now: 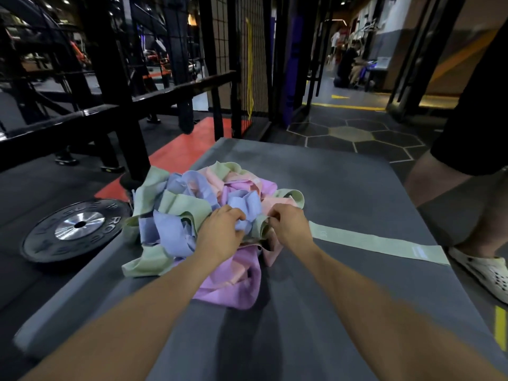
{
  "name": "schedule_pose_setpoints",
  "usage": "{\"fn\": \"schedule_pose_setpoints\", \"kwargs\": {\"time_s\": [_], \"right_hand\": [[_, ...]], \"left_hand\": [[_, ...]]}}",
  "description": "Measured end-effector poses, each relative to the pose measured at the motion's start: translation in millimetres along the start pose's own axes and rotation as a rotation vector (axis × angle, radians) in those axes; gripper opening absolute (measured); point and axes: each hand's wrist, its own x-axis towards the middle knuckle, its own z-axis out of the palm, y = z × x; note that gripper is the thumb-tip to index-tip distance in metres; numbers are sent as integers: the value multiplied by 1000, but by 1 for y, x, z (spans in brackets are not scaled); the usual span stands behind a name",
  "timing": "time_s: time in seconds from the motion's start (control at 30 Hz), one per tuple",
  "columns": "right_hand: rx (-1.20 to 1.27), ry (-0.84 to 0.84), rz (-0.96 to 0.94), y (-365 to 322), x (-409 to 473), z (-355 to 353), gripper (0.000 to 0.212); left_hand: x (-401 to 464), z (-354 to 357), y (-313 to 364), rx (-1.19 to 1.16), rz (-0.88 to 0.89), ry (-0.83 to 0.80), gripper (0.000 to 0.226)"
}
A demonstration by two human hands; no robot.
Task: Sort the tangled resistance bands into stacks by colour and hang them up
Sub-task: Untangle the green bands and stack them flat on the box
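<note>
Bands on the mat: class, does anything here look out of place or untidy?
Yes. The bands lie in one tangled heap of green, blue, pink and purple on the mat, not sorted. One green band trails flat to the right. Both hands, left and right, grip the tangle.

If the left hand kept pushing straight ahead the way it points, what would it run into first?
Probably the crumpled pale blue band its fingers already grip, within the tangled pile; the left hand aims up-right, though depth is unclear.

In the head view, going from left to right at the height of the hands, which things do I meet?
Black weight plate → tangled pile of resistance bands → left hand → right hand → flat green band → white clog.
</note>
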Motion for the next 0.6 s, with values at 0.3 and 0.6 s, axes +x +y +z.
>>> {"fn": "schedule_pose_setpoints", "kwargs": {"time_s": [0.3,0.6], "right_hand": [[333,165,-71,-34,-11,-63,14],[436,246,-162,-74,-30,-110,13]], "left_hand": [[7,-29,22,-303,-127,7,17],[4,-89,50,-988,-332,34,11]]}}
